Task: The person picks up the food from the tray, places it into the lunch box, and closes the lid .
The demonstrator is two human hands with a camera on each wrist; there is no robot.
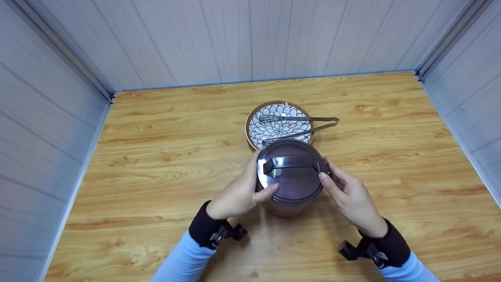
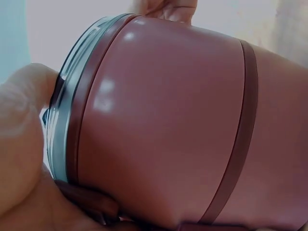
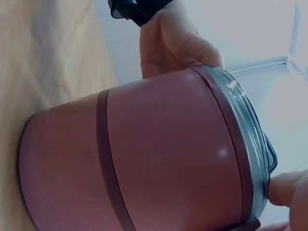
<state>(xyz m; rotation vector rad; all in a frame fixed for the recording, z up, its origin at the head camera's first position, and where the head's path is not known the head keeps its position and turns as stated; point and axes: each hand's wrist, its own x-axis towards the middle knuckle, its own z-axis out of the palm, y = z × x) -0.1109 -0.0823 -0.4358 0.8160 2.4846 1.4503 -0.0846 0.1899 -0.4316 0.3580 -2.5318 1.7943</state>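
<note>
Stood mid-worktop (image 1: 156,156): pink jar (image 1: 287,207) with clear lid (image 1: 291,176), plate (image 1: 254,121) and tongs (image 1: 301,125) at twelve o'clock. Left hand (image 1: 238,194) and right hand (image 1: 348,196) curled, pinching lid rim. Likely rigid, smooth, slippery; best gripped at rim

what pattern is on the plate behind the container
A dark blue-and-white petal, flower-like pattern with a brown rim on the plate, clearest in the head view.

Staged recording booth, wood-grain tabletop (image 1: 156,156), plain white panel walls (image 1: 235,39) on 3 sides, metal corner rails (image 1: 450,37)
</note>
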